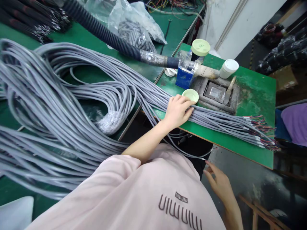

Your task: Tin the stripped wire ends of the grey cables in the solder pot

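Note:
A long bundle of grey cables (216, 120) lies across the green bench, its stripped ends showing thin coloured wires (266, 132) at the right. My left hand (177, 110) is on top of this bundle, fingers curled over the cables and partly hiding them. One single cable (187, 154) hangs off the bench edge in front of my body, with a white band near its bare end. Just beside that end is my right hand (217, 180), its thumb and fingers apart; I see nothing held in it.
Big grey cable coils (59, 105) cover the left bench. A black corrugated hose (103, 35) leads to a soot-marked square pot (216, 92) with a brush (230, 88) on it. Near it stand a pale green dish (191, 95), a white cup (229, 68) and a blue box (184, 77).

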Motion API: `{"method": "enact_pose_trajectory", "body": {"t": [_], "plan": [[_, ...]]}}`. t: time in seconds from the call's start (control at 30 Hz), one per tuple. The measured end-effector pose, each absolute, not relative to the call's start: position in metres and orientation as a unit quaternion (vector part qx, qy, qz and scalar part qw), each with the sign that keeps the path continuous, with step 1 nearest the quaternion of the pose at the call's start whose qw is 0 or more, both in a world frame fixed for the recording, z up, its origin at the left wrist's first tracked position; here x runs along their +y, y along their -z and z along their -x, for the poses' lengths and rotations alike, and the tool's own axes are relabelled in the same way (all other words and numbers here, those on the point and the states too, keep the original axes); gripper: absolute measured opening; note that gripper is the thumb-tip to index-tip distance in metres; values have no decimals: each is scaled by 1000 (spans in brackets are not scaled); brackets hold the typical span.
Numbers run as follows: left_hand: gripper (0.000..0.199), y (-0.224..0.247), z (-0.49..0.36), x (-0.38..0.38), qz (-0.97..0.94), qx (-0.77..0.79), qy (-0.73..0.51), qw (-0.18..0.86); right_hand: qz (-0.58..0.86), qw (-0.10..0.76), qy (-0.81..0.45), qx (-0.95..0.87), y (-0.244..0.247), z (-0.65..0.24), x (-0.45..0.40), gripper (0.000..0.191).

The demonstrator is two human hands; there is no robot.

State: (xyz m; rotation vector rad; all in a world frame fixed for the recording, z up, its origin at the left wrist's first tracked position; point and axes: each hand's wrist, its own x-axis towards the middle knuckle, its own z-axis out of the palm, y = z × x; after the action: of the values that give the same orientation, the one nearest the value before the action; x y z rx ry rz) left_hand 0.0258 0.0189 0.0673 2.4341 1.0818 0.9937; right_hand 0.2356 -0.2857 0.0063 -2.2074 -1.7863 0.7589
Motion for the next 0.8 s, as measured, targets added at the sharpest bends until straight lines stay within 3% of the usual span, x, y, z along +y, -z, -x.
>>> {"method": "enact_pose_trajectory", "body": {"t": [0.23,0.37,0.47,0.57,0.7,0.8], "plan": [[26,-78,-42,33,-890,371,-234,127,634,265,-376,-622,-38,-174,-187,31],[28,-100,-29,20,-872,356,-313,122,558,470,-471,-495,-52,-175,-148,46],[25,-111,-9,4,-864,333,-348,146,543,629,-398,-388,-71,-202,-132,47],[20,-106,6,-8,-881,285,-319,204,537,727,-278,-325,-96,-228,-128,39],[18,-89,14,-13,-885,251,-251,301,526,752,-215,-333,-112,-225,-137,32],[21,-86,10,-17,-836,208,-265,433,592,640,-279,-402,-108,-201,-148,27]]}}
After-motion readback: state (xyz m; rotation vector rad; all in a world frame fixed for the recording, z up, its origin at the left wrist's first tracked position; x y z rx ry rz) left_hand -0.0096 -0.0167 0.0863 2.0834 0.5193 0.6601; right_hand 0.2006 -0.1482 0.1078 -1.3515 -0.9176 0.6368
